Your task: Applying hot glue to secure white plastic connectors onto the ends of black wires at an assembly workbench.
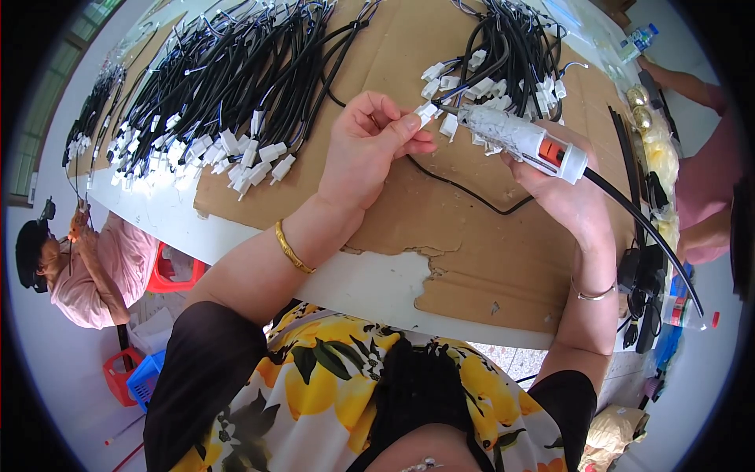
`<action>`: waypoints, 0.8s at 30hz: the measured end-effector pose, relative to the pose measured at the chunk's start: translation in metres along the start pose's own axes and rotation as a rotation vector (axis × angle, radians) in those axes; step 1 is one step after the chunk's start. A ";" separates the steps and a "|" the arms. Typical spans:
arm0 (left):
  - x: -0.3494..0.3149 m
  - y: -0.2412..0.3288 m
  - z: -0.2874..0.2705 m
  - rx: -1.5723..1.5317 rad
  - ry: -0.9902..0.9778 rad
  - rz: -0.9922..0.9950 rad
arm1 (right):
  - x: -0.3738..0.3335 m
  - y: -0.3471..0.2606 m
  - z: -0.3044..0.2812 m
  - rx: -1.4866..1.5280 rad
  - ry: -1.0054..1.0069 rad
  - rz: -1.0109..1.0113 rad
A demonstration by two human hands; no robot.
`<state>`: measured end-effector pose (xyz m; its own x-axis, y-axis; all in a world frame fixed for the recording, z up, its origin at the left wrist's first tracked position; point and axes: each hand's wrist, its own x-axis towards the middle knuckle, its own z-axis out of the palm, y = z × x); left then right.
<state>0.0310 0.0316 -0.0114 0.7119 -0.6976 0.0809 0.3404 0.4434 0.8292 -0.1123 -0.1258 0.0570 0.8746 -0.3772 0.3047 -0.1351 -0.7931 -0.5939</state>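
My left hand [368,141] is closed, pinching a small white plug connector [425,115] between thumb and forefinger above the cardboard. Dark wire runs from that connector toward the tip of a white tubular hand tool [511,132]. Closed around the tool from below is my right hand [568,193]. The tool looks wrapped in white material, with an orange part near its rear and a thick black cord [645,224] trailing right. Its tip lies close to the connector; whether they touch I cannot tell. Just beyond sits a bundle of black cables with white connectors [511,59].
A large pile of black cables [228,86] covers the table's left side. Brown cardboard [487,267] lies over the white tabletop [377,285]. Another person [94,263] sits at the left with hands raised; a second person's arm [684,82] is at the right, near a bottle [638,41].
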 end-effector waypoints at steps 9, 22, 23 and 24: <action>0.000 0.002 0.003 0.009 -0.054 -0.021 | 0.000 -0.006 -0.002 -0.006 0.012 -0.020; 0.002 0.002 -0.002 -0.109 -0.105 -0.103 | 0.000 -0.005 -0.007 0.038 -0.104 0.144; 0.002 0.002 -0.002 -0.108 -0.105 -0.108 | -0.001 -0.001 -0.004 0.055 -0.055 0.110; 0.002 0.002 -0.002 -0.104 -0.106 -0.111 | -0.001 0.002 -0.002 0.073 -0.006 0.076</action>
<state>0.0345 0.0325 -0.0109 0.5995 -0.7985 0.0548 0.4790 0.4128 0.7747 -0.1142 -0.1277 0.0574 0.8660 -0.4318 0.2523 -0.1672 -0.7254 -0.6677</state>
